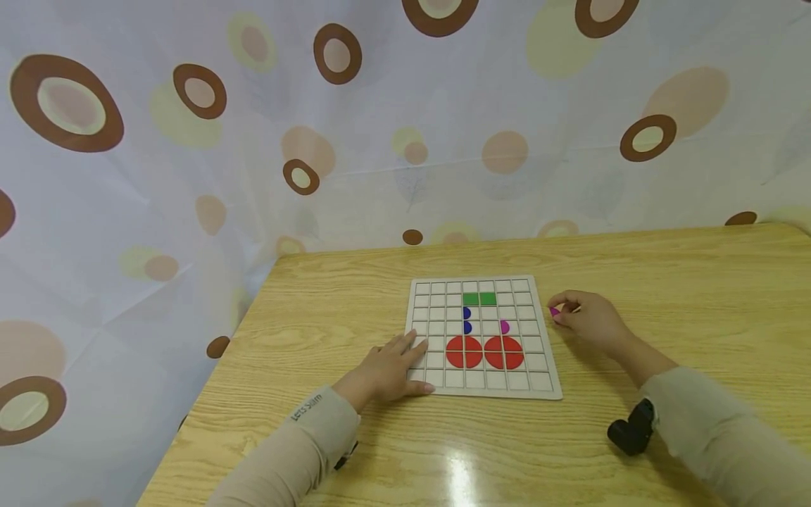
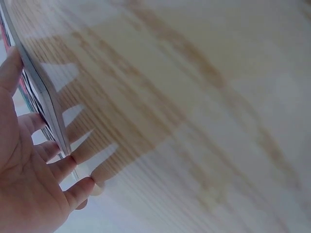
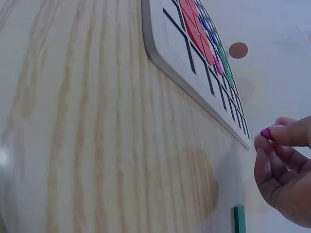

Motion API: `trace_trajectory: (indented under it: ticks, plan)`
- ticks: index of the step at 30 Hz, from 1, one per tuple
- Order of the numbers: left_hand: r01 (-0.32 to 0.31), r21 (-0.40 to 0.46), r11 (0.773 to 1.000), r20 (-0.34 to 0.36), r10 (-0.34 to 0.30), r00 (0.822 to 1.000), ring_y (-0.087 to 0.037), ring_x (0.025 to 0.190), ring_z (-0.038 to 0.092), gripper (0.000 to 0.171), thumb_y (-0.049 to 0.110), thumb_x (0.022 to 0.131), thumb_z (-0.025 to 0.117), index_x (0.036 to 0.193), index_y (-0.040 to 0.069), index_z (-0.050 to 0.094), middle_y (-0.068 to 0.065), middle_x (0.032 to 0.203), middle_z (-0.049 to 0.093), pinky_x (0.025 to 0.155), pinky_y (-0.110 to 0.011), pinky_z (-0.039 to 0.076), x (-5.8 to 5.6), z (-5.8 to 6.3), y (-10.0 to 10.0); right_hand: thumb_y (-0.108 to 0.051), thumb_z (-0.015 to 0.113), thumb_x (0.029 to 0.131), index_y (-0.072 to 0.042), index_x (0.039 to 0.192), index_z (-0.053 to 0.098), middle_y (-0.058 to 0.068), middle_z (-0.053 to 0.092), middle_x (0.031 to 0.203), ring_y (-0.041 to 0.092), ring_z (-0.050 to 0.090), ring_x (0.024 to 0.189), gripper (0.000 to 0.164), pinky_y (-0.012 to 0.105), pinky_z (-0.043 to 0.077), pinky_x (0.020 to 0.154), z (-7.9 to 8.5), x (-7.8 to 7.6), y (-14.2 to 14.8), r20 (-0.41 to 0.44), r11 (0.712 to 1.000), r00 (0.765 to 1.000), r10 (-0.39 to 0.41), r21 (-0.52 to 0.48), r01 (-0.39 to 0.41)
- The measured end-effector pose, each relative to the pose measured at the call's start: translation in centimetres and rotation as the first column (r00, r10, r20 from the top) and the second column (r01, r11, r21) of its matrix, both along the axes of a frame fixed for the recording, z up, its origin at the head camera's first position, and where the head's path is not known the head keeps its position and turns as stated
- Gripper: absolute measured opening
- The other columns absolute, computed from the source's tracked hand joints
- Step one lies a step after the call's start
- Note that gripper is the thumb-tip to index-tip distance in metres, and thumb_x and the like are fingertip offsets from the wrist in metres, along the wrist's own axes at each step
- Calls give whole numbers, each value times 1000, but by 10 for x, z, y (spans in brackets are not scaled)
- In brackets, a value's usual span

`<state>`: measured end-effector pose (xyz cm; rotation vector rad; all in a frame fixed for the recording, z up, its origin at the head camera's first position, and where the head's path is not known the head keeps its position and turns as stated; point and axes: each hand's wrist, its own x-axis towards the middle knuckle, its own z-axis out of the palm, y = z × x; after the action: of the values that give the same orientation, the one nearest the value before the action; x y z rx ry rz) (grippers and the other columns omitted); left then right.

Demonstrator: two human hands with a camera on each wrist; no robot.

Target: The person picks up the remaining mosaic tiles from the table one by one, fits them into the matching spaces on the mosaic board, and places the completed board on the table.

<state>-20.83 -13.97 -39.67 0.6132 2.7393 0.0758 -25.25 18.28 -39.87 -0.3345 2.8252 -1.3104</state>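
A white gridded board [image 1: 455, 380] lies flat on the table. My left hand [image 1: 388, 370] rests on its left edge, fingers spread; the left wrist view has this hand [image 2: 31, 165] along the board's side. Right of the board, my right hand [image 1: 592, 320] pinches a small magenta piece [image 3: 266, 133] between thumb and fingers, just above the table. On the grid are two red circles made of quarter pieces, the left circle [image 1: 455, 345] and right circle [image 1: 514, 345], two blue half-round pieces [image 1: 467, 327], two green squares [image 1: 471, 299] and a magenta half-round piece [image 1: 505, 327].
A wooden table [image 1: 329, 303] carries the board. A patterned curtain [image 1: 380, 127] hangs behind and to the left. In the right wrist view a green bar-like piece [image 3: 239, 218] shows below the right hand. A black device [image 1: 632, 428] sits at the right wrist.
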Motion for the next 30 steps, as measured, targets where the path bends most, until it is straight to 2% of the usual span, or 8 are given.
trace_trajectory:
  ticks: [9, 19, 30]
  plan:
    - [4, 25, 1000, -5, -4, 1000, -24, 128, 13, 76, 59, 78, 44, 139, 20, 20, -5, 143, 11, 98, -46, 20, 0, -4, 1, -1, 54, 82, 6, 97, 56, 10, 49, 78, 16, 42, 62, 16, 23, 37, 48, -4, -5, -16, 34, 999, 999, 18, -50, -16]
    - [0, 11, 1000, -15, 1, 1000, -24, 129, 12, 76, 59, 78, 44, 139, 20, 20, -5, 143, 12, 98, -45, 21, 0, -3, -3, -3, 52, 84, 2, 97, 56, 9, 49, 77, 16, 42, 60, 15, 24, 36, 46, -5, -14, -36, 50, 1000, 999, 9, -30, -8]
    - [5, 18, 1000, -24, -4, 1000, -25, 128, 14, 76, 60, 78, 44, 139, 20, 20, -4, 143, 12, 98, -45, 21, 0, -5, -2, -5, 51, 85, 2, 94, 57, 10, 53, 80, 19, 46, 68, 12, 28, 39, 55, -2, -23, -44, 35, 998, 998, 52, 26, -53]
